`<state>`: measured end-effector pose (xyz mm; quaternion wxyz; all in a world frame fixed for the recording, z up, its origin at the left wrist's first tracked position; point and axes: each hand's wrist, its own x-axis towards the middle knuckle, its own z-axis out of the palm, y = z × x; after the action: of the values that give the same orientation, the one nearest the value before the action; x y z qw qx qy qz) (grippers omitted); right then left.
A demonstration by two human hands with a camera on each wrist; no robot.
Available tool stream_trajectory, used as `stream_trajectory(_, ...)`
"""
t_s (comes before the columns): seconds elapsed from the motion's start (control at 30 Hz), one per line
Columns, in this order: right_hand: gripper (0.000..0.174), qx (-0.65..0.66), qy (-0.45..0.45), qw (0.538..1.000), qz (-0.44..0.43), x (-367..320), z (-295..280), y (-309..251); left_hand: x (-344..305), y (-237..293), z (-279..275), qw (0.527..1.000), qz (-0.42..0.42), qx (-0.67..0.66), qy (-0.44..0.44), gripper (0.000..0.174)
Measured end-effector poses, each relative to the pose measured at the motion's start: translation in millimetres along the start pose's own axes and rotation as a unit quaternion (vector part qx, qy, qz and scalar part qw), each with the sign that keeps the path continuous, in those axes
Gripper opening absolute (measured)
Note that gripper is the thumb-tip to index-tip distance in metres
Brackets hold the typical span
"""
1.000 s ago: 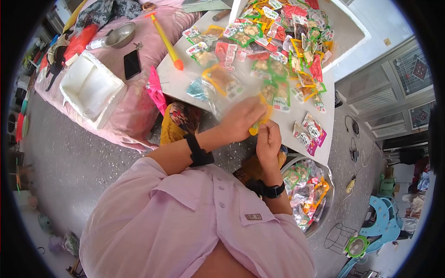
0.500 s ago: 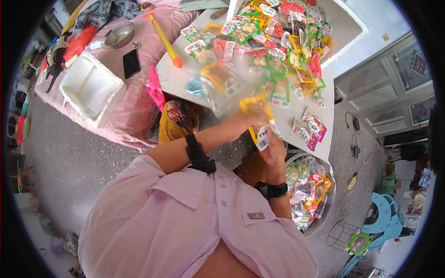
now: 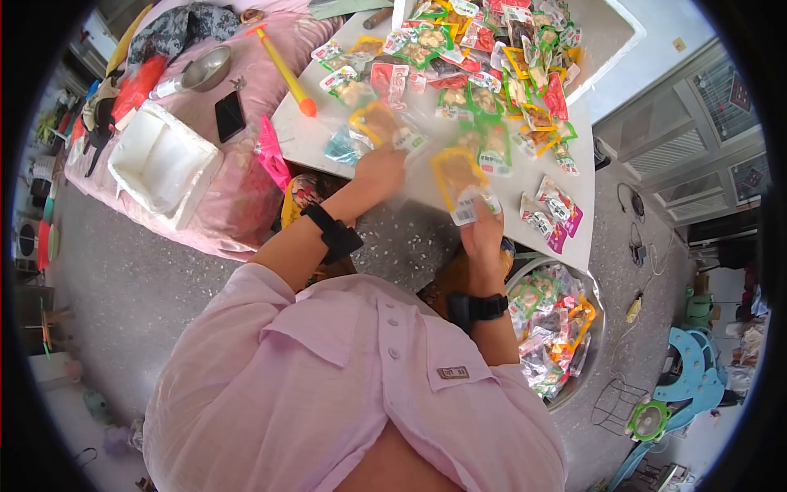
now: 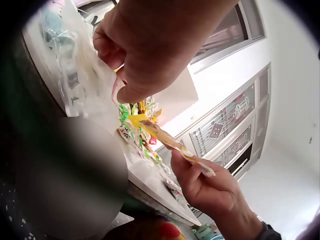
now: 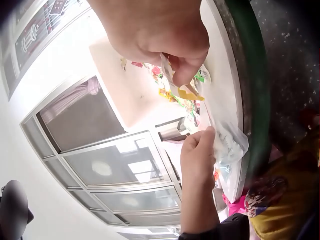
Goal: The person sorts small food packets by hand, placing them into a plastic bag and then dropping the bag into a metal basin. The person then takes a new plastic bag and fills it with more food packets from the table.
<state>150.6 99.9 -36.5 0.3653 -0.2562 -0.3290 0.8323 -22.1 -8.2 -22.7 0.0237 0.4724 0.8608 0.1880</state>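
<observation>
The right hand (image 3: pixel 484 238) pinches the lower end of a yellow-edged food packet (image 3: pixel 457 174), printed label end toward the body. In the left wrist view this packet (image 4: pixel 170 140) is seen nearly edge-on in the right hand (image 4: pixel 212 192). To its left, the left hand (image 3: pixel 381 176) is over the table's near edge, thumb and fingers pinching a clear plastic bag (image 5: pixel 231 145); the right wrist view shows that left hand (image 5: pixel 199 155) beside the bag. Another yellow-edged packet (image 3: pixel 375 123) lies just beyond the left hand.
Many packets (image 3: pixel 492 90) spread over the white table (image 3: pixel 574 189) from a foam box (image 3: pixel 607 61). A metal basin (image 3: pixel 597 336) of packets stands below right. On the pink-covered bed are a foam tray (image 3: pixel 160 160) and phone (image 3: pixel 230 116); a yellow pump (image 3: pixel 283 70) reaches the table.
The left hand has moved left, away from the packet and the right hand, toward the clear bag. The packet stays in the right hand, now raised with its face showing.
</observation>
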Motion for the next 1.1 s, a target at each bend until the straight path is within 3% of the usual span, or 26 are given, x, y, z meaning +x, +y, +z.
stream_trajectory(0.3, 0.028, 0.024, -0.037, 0.999, 0.019, 2, 18, 10, 6, -17, 6, 0.997, 0.011, -0.073, 0.015, 0.018)
stream_trajectory(0.5, 0.030, 0.021, -0.028, 0.999, 0.024, 5, 26, 15, 10, -17, -4, 0.995, 0.006, -0.083, -0.048, 0.025)
stream_trajectory(0.6, 0.032, 0.013, -0.034, 0.997, 0.062, 1, 31, 18, 7, -9, -4, 0.993, -0.020, -0.110, 0.022, 0.019)
stream_trajectory(0.7, 0.033, 0.031, -0.051, 0.994, 0.087, -1, 35, 22, 2, 7, -15, 0.999, -0.031, -0.030, 0.033, 0.016)
stream_trajectory(0.9, 0.034, 0.065, -0.102, 0.978, 0.169, 24, 40, 39, -6, 25, -24, 0.994, 0.096, 0.020, 0.053, 0.015)
stream_trajectory(0.97, 0.033, 0.060, -0.144, 0.969, 0.191, 38, 46, 44, -5, 21, -16, 0.990, 0.097, 0.053, 0.089, 0.016)
stream_trajectory(1.07, 0.033, -0.080, -0.147, 0.954, 0.250, 47, 65, 31, -7, 24, -24, 0.993, 0.088, 0.047, 0.065, 0.016)
stream_trajectory(1.1, 0.032, -0.117, -0.148, 0.954, 0.232, 49, 67, 31, -9, 25, -28, 0.995, 0.083, 0.035, 0.044, 0.017)
